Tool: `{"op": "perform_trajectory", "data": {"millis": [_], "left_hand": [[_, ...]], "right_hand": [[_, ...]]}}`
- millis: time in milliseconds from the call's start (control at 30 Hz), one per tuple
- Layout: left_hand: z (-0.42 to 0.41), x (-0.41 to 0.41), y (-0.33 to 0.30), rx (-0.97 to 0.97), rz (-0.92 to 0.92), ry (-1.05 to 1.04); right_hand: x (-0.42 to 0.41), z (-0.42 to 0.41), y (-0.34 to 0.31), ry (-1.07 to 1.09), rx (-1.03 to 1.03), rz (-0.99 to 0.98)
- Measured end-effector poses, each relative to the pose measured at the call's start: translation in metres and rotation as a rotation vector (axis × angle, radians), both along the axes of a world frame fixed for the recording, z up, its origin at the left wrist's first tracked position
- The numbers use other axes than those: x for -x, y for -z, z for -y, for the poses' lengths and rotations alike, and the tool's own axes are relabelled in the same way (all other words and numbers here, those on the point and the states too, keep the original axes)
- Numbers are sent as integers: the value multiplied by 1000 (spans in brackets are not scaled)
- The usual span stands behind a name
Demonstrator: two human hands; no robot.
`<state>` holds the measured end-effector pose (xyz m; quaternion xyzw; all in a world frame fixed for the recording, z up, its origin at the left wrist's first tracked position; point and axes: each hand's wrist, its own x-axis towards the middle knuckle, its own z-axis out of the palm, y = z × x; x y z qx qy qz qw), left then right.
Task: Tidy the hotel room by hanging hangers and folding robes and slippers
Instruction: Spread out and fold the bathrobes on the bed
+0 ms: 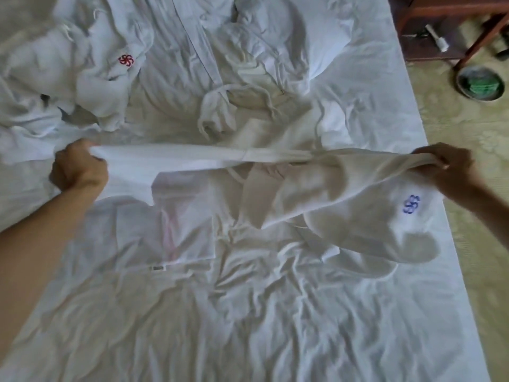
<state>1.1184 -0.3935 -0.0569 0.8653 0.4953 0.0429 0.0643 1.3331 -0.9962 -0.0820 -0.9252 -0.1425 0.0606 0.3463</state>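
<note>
White, creased sheeting covers the bed nearest the camera, and a flat folded white piece with a faint pink mark lies on it left of centre. Above that, a white robe is held stretched out over the bed between both hands. Left hand has its fingers curled tightly round a bunched end of the cloth at the left side. Right hand pinches the other end at the right, its fingers folded over the gathered fabric. Between the hands the top edge runs taut as a band, and the rest of the robe hangs below it and pools on the sheet toward the right, where a blue embroidered emblem shows just under the right hand. Farther up the bed lies a second white robe, crumpled at the left, with a red emblem. Beside it toward the centre sits a rumpled heap of more white cloth with cords or belts across it. Beyond the bed's right edge is pale patterned floor, with a round bowl-like container holding something green, and dark wooden furniture at the top corner.
</note>
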Motion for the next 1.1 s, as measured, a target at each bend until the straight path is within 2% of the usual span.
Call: {"op": "perform_trajectory", "data": {"millis": [133,233,300,400,467,567,667,767,833,867,933,1000,1100], "left_hand": [[-4,23,19,-31,-134,89],[19,13,45,161,-302,142],[41,7,59,245,-379,269],[87,-1,77,258,-214,629],[123,-9,91,207,-60,874],[165,-28,114,152,-67,1015],[182,-45,128,159,-143,928],[180,-67,121,216,-57,675],[176,-91,110,239,12,575],[174,-108,105,253,38,550],[172,-144,95,286,81,531],[174,-174,90,256,110,543],[195,-188,84,103,124,567]], "right_hand": [[9,24,23,146,163,-36],[20,7,46,199,185,-29],[24,-7,51,250,226,19],[56,-23,43,283,303,180],[77,-30,39,140,364,329],[84,-26,47,-101,441,405],[69,-12,49,-113,488,407],[40,23,50,-27,623,268],[26,49,47,79,723,106],[23,60,46,79,724,104],[27,64,43,-2,585,258],[42,40,37,-196,435,367],[60,0,42,-403,436,368]]}}
